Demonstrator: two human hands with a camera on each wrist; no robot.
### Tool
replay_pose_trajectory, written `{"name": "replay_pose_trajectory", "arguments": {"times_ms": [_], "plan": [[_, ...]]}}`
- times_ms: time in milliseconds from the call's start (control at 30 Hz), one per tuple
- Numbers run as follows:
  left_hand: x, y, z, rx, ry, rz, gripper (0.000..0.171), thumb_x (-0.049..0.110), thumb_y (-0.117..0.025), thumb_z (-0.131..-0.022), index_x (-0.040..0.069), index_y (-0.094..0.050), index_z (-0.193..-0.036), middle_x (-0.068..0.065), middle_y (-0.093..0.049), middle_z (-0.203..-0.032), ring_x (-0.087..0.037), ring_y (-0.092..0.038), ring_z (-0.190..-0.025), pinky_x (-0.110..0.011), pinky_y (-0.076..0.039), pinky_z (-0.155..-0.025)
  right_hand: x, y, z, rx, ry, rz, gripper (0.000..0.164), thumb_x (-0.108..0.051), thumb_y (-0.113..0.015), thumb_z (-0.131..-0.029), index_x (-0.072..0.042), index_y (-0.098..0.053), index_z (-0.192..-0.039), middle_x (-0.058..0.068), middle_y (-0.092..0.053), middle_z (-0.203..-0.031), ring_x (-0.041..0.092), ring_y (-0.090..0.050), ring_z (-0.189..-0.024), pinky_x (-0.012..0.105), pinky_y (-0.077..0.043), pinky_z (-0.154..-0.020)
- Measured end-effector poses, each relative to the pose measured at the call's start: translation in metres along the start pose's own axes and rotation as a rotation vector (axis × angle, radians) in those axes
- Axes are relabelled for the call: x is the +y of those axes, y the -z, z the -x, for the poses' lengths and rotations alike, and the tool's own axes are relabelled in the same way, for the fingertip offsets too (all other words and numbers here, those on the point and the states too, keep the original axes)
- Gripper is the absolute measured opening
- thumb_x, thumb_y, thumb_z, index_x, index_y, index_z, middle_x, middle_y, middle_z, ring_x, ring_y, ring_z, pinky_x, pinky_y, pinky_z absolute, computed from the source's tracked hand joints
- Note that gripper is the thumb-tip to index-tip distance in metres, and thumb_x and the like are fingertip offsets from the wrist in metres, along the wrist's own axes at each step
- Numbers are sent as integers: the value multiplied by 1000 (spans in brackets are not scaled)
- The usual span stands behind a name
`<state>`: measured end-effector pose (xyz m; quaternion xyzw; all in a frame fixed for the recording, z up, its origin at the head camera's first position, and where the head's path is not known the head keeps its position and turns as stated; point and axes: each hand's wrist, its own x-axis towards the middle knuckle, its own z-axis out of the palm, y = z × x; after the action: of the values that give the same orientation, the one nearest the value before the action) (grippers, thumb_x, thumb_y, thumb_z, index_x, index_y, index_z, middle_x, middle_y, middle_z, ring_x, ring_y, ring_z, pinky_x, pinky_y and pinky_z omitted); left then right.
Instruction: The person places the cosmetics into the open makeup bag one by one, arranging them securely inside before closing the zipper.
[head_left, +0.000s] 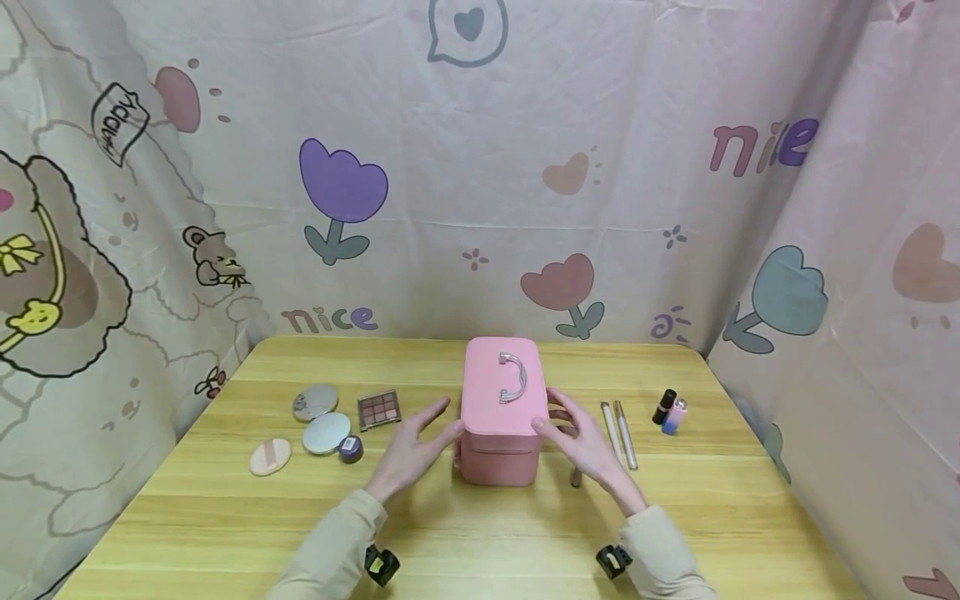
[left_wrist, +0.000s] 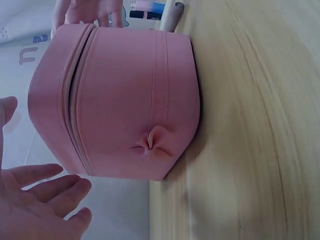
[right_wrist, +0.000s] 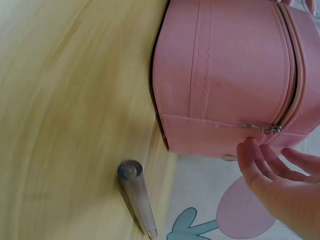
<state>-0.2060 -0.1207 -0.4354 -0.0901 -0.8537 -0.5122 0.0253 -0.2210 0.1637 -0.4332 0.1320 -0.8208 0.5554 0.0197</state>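
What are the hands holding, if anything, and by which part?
Nothing appears held. The left hand is beside the pink case and the right hand is close to its zipper pull; neither grips it, though light contact can't be ruled out.

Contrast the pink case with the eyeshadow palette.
The pink case stands tall; the eyeshadow palette lies flat. The case is far larger than the palette. The case is pink, while the palette is brownish and divided into squares. Both rest on the wooden table.
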Motion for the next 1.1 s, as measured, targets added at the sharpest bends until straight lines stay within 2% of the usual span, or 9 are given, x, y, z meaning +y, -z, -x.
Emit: {"name": "replay_pose_trajectory", "arguments": {"times_ms": [300,500,667,1100], "plan": [[0,-6,0,-18,-33,9,68,43,-68,-94,9,-48,-149,-17,-51,-151,-39,-45,-143,-59,-33,-119,1,0,2,-68,-41,-81,74,-24,-72,-93,-9,-36,-155,24,-52,-145,38,-57,-129,42,-54,-104],[1,-9,0,-46,-56,13,63,40,-66,-96,11,-48,-150,-14,-53,-149,-38,-47,-142,-59,-34,-119,2,-2,1,-64,-43,-142,75,-19,-73,-92,-7,-35,-155,23,-48,-149,36,-50,-135,46,-46,-114],[1,-10,-1,-70,-71,24,60,39,-62,-99,10,-47,-150,-14,-55,-148,-38,-48,-141,-59,-34,-119,0,-2,1,-58,-28,-162,73,-18,-73,-92,-7,-37,-155,20,-47,-151,36,-50,-134,45,-46,-114],[1,-9,-1,-59,-65,-13,61,42,-58,-100,12,-45,-152,-14,-53,-150,-40,-46,-142,-61,-34,-118,0,-7,-3,-55,-27,-174,75,-17,-72,-92,-7,-34,-156,20,-43,-155,37,-48,-137,48,-42,-117]]}}
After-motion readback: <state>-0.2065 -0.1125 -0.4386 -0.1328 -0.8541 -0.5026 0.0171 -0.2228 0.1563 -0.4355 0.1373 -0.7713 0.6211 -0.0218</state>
